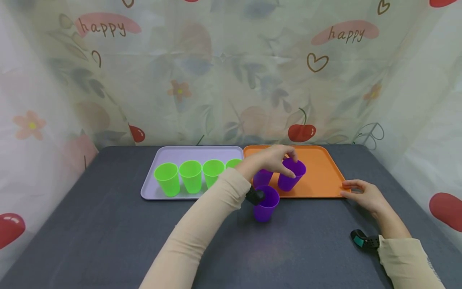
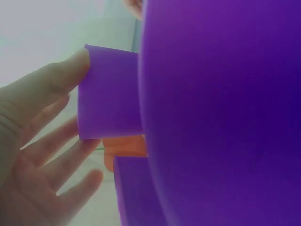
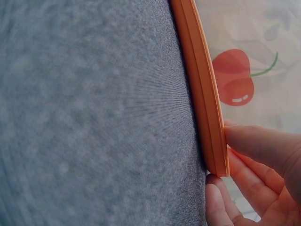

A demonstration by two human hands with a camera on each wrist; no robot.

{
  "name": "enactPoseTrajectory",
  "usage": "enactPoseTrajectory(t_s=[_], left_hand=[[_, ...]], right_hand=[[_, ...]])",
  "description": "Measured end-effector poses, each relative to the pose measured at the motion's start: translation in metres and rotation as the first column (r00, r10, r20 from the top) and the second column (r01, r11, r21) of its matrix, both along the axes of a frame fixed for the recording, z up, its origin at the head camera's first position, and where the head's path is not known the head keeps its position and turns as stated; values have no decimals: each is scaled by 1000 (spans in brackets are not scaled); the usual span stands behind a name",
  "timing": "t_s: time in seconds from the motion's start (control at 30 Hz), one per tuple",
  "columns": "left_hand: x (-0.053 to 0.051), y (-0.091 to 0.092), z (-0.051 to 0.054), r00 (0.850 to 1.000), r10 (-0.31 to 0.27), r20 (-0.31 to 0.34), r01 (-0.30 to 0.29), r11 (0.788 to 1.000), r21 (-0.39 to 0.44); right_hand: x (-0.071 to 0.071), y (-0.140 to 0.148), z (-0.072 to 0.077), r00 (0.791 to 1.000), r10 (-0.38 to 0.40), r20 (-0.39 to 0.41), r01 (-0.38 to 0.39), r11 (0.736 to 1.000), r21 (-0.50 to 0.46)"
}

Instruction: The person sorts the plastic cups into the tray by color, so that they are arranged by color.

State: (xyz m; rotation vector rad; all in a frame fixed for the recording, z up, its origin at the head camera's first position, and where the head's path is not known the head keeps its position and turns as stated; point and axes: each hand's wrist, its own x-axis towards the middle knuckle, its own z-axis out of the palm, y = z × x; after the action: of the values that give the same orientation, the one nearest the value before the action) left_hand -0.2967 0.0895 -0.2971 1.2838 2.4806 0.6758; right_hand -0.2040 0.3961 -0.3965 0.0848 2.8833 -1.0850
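Observation:
My left hand (image 1: 276,159) pinches the rim of a purple cup (image 1: 286,184) over the orange tray (image 1: 317,168). In the left wrist view the thumb lies against this cup (image 2: 110,94), with the other fingers behind it. The cup leans a little; whether its base touches the tray I cannot tell. Left of it stands a second purple cup (image 1: 261,179), partly hidden by the hand and other cup. A third purple cup (image 1: 265,212) stands on the table before the tray, under my left wrist. My right hand (image 1: 366,196) holds the orange tray's front right corner, thumb on its rim (image 3: 204,94).
A lavender tray (image 1: 198,151) lies against the orange tray's left side. Several green cups (image 1: 167,180) stand upright in a row on it, the rightmost partly behind my left arm. Dark cloth covers the table (image 1: 108,228). A patterned curtain (image 1: 223,80) hangs behind and on both sides.

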Motion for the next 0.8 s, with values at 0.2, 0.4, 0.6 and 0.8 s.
enactPoseTrajectory(t_s=[0.2, 0.4, 0.6, 0.8], left_hand=[[0, 0, -3, 1000, 17, 15, -16, 1000, -2], [0, 1, -7, 996, 73, 49, -70, 996, -57], [3, 1, -7, 993, 110, 53, -105, 990, -90], [4, 1, 0, 993, 109, 47, -105, 991, -78]], right_hand=[[0, -1, 1, 1000, -2, 9, 2, 1000, 3], [0, -1, 2, 1000, -6, 17, 6, 1000, -6], [0, -1, 1, 1000, -3, 19, 3, 1000, -12], [-1, -1, 1, 1000, -6, 29, 6, 1000, -14]])
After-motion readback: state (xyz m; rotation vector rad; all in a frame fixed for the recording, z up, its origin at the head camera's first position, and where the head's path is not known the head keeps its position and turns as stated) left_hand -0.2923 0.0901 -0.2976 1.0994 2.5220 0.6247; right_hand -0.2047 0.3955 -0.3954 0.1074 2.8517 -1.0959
